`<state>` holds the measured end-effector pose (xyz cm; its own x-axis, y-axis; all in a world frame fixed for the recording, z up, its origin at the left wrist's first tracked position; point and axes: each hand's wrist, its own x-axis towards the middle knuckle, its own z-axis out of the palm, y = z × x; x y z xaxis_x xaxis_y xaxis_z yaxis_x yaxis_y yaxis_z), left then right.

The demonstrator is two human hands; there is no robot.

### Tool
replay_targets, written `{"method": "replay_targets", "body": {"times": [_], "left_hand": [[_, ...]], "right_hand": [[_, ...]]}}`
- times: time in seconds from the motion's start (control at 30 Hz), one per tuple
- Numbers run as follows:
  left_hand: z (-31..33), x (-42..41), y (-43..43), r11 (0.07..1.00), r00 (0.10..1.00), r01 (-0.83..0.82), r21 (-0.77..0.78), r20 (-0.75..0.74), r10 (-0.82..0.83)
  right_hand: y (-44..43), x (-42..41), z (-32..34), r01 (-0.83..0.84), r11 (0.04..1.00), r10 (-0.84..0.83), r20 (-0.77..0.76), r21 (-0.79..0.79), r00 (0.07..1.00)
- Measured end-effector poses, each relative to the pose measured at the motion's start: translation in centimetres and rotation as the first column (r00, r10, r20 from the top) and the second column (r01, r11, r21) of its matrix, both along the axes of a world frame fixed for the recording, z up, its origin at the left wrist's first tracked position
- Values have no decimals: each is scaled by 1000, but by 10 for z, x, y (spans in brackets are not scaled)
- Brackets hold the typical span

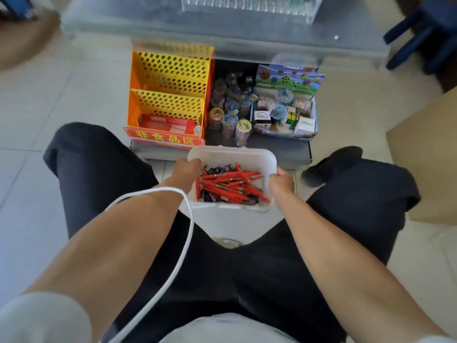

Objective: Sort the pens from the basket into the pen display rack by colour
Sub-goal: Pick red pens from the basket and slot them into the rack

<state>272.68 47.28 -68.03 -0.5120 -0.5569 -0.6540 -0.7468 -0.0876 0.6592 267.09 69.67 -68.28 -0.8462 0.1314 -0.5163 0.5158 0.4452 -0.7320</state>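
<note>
**Basket in both hands, sorting not yet begun**

Step in hand: bringing the stock over, no pen picked out yet. The white basket (247, 154) is held off the floor between the knees, just in front of the low shelf's (291, 154) front edge. The left hand (186, 169) grips the basket's left rim, fingers hooked over to the inside. The right hand (282, 183) grips the right rim. Neither hand holds a pen. The pens (230, 184) lie in a loose heap inside, mostly red, w/ a few dark or blue ones at the heap's edges. Those are too small to tell exactly.

Likely target: a clear rack (249, 6) at the far edge of the glass surface (148, 26). It's blurred, so slots & contents can't be read. An orange perforated stand (170, 95) sits at the shelf's left end. It's prob. not the pen rack, but I can't be sure.

Next move, as I judge it: set the basket down somewhere stable near the rack to free at least one hand. Then pinch out one colour at a time, reds first since they're the bulk & on top. The heap is tangled, so pull pens out lengthwise, not crosswise.
</note>
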Motion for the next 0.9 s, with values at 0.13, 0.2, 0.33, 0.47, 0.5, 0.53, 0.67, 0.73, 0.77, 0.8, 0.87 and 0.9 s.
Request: {"method": "replay_targets", "body": {"times": [0.13,0.2,0.33,0.47,0.5,0.53,0.67,0.73,0.77,0.8,0.87,0.9], "left_hand": [[-31,1,-5,999,997,28,40,76,-31],[-61,-8,-13,997,987,8,82,159,-21],[-71,-4,-18,988,994,2,154,106,-19],[-82,-12,-22,969,990,68,236,103,-94],[-83,-15,-23,967,990,75,243,100,-102],[-84,-19,-26,965,991,66,254,93,-92],[-84,-22,-28,965,993,79,250,67,-99],[-84,-21,-26,967,995,80,241,45,-94],[-85,-20,-26,968,995,84,238,33,-95],[-84,-20,-26,966,994,95,242,22,-104],[-83,-19,-25,961,992,116,253,14,-123],[-84,-19,-25,960,992,115,257,15,-122]], "right_hand": [[2,1,-31,-33,998,38,130,-47,991],[-5,-11,-60,-47,999,50,216,-19,975],[-7,-11,-68,-58,997,70,237,-59,969],[-8,-15,-88,-48,997,63,325,-52,944],[-9,-16,-88,-36,998,52,335,-53,941],[-10,-18,-90,-26,998,44,340,-57,939],[-11,-27,-94,-19,997,42,334,-70,942],[-10,-31,-97,-27,997,49,315,-74,948],[-10,-34,-98,-27,996,51,304,-81,951],[-10,-36,-99,-28,996,52,293,-86,955],[-9,-36,-100,-35,995,60,290,-93,955],[-8,-35,-101,-42,996,64,287,-85,956]]}}
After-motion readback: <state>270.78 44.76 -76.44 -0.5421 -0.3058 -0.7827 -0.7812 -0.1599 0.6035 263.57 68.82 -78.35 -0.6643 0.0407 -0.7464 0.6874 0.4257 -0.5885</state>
